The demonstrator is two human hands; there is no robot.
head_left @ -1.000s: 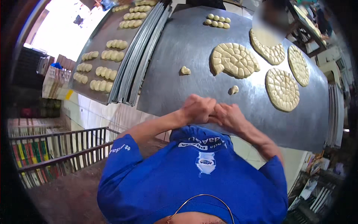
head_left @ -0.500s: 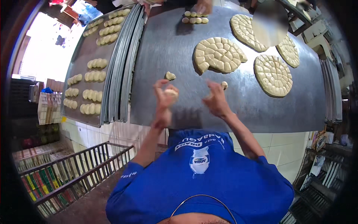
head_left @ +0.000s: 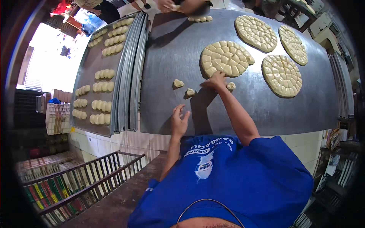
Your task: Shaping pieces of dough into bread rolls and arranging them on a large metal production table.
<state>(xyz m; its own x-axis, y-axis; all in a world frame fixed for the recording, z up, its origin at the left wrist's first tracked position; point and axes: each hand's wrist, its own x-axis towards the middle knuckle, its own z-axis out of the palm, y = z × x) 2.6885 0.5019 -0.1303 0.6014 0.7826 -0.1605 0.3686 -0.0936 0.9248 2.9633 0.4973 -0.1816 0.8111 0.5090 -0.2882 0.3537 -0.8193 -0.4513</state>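
On the metal tabletop (head_left: 167,57) lies a flat round of dough (head_left: 224,57) cut into many small pieces. My right hand (head_left: 217,80) reaches to its near edge, fingers closed against the dough there; the grip itself is partly hidden. Below and left of it, my left hand (head_left: 179,121) hovers near the table's front edge, empty, with thumb and fingers apart. Between and around the hands sit small loose lumps: one dough lump (head_left: 178,83) at the left, a second dough lump (head_left: 190,92) nearer me, and a third dough lump (head_left: 230,86) just right of my right hand.
Three more cut dough rounds (head_left: 282,76) rest at the right. To the left, a stack of metal trays (head_left: 85,114) carries rows of dough balls (head_left: 100,105). At the far edge another person's arm (head_left: 195,7) is above a row of dough balls (head_left: 200,18). A slatted rack (head_left: 91,178) stands lower left.
The dough lump from my left hand now lies on the table, and that hand has opened and drawn back. My right hand has moved forward to the dough round. The view has shifted slightly.
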